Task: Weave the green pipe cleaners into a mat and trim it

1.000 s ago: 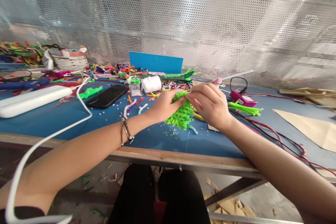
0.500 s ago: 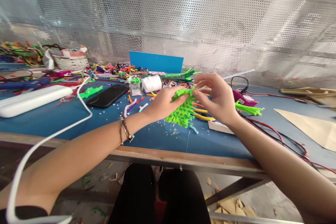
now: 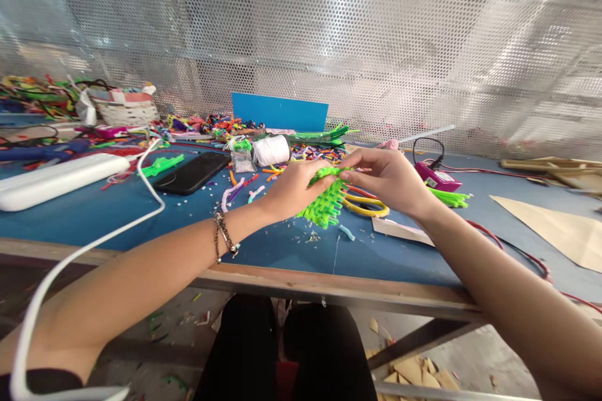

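Observation:
A bright green woven piece of fuzzy pipe cleaners (image 3: pixel 324 207) hangs above the blue table, tilted, its lower edge ragged. My left hand (image 3: pixel 294 187) grips its upper left part, thumb across the front. The fingers behind the weave are hidden. At its upper right edge, my right hand (image 3: pixel 383 178) pinches the rim between thumb and forefinger; what exactly lies under those fingertips is too small to make out. Just below the right hand lie yellow and orange rings (image 3: pixel 369 205) and a white strip (image 3: pixel 402 230). A short light-blue pipe cleaner piece (image 3: pixel 347 232) rests under the weave.
A black phone (image 3: pixel 192 173), a white spool (image 3: pixel 271 150) and a white power strip (image 3: pixel 66 178) with its cable lie to the left. Behind stands a blue panel (image 3: pixel 279 111). On the right are a magenta box (image 3: pixel 437 177), green pipe cleaners (image 3: pixel 452 197) and cardboard (image 3: pixel 559 232).
My right hand has turned and lowered slightly, its fingers closing on the upper right edge of the green weave. The weave has tilted a little; my left hand keeps its hold.

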`<state>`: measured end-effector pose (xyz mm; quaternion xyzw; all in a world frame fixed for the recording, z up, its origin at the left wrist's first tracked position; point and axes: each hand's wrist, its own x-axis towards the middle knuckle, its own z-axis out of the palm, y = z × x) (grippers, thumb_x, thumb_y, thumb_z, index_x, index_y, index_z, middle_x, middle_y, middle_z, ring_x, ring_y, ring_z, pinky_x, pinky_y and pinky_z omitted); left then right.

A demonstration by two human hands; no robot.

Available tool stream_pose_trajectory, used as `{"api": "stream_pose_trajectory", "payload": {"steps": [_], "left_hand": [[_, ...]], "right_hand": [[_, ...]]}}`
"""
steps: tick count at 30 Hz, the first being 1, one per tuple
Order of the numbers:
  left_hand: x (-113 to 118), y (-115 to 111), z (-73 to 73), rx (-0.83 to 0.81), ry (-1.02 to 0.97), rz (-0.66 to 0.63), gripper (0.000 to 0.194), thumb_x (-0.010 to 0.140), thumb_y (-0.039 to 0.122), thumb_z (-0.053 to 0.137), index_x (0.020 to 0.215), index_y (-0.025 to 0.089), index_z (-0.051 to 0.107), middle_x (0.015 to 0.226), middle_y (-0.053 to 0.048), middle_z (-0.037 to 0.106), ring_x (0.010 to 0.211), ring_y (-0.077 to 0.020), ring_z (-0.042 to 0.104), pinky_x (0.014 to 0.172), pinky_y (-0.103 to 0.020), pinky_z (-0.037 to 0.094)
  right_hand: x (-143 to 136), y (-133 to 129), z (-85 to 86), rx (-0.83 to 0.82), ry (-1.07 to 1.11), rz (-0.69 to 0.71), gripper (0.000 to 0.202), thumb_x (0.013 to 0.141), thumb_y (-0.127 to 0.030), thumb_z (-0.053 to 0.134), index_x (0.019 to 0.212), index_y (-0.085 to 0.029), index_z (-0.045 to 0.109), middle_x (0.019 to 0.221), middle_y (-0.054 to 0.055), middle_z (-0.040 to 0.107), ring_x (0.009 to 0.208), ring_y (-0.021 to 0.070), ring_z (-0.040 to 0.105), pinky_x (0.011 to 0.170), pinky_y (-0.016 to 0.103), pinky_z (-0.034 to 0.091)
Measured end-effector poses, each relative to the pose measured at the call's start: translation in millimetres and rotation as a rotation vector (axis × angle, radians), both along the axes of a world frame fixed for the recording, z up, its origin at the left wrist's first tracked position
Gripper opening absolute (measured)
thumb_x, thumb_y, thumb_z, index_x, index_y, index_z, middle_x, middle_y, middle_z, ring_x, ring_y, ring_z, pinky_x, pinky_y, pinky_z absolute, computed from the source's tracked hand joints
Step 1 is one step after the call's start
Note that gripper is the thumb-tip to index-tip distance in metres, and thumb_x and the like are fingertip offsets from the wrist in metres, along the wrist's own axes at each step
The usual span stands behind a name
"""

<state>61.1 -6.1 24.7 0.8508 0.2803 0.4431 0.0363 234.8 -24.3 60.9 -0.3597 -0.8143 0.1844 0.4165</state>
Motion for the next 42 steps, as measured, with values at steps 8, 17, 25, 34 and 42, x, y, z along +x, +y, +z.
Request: {"api": "stream_pose_trajectory", "payload": {"steps": [8, 17, 25, 34, 42], "left_hand": [[0.6, -3.6, 3.0, 0.011, -0.012, -0.035, 0.014, 0.085, 0.02, 0.047, 0.085, 0.014, 0.06, 0.074, -0.003, 0.064, 0.063, -0.0115, 0.054, 0.059, -0.023, 0.04], [-1.1, -1.3, 2.8, -0.253, -0.152, -0.169, 0.019, 0.077, 0.034, 0.054, 0.075, 0.015, 0.057, 0.063, 0.002, 0.055, 0.057, -0.0096, 0.047, 0.051, -0.021, 0.037], [-0.6, 2.4, 3.5, -0.259, -0.205, -0.134, 0.018, 0.079, 0.029, 0.054, 0.083, 0.014, 0.063, 0.091, -0.005, 0.068, 0.083, -0.0156, 0.06, 0.075, -0.026, 0.046], [2.9, 5.0, -0.9, -0.234, -0.217, -0.086, 0.016, 0.081, 0.027, 0.056, 0.088, 0.014, 0.064, 0.097, -0.006, 0.069, 0.09, -0.0175, 0.061, 0.082, -0.029, 0.047], [1.3, 9.0, -2.6, -0.291, -0.191, -0.107, 0.015, 0.082, 0.027, 0.055, 0.088, 0.015, 0.063, 0.098, -0.007, 0.068, 0.091, -0.018, 0.061, 0.079, -0.029, 0.047]], "right_hand": [[-5.3, -6.6, -3.2, 0.276, -0.081, -0.093, 0.01, 0.074, -0.024, 0.058, 0.071, -0.014, 0.062, 0.069, 0.003, 0.062, 0.063, 0.0112, 0.056, 0.062, 0.027, 0.05], [-6.1, -2.9, -6.8, 0.11, 0.052, -0.015, 0.02, 0.074, -0.033, 0.061, 0.075, -0.013, 0.062, 0.069, 0.003, 0.063, 0.061, 0.0107, 0.056, 0.054, 0.024, 0.046], [-6.7, -2.3, -7.2, 0.148, 0.122, -0.128, 0.014, 0.069, -0.027, 0.064, 0.075, -0.015, 0.064, 0.069, 0.002, 0.063, 0.062, 0.0117, 0.058, 0.057, 0.027, 0.049], [-8.3, -3.3, -12.8, 0.875, -0.278, -0.294, 0.012, 0.081, -0.018, 0.054, 0.072, -0.02, 0.061, 0.077, 0.004, 0.064, 0.073, 0.0171, 0.056, 0.068, 0.033, 0.045], [-4.0, 0.7, -13.0, 0.87, -0.308, -0.177, 0.014, 0.083, -0.021, 0.053, 0.072, -0.019, 0.062, 0.075, 0.004, 0.063, 0.071, 0.0158, 0.057, 0.066, 0.031, 0.045]]}}
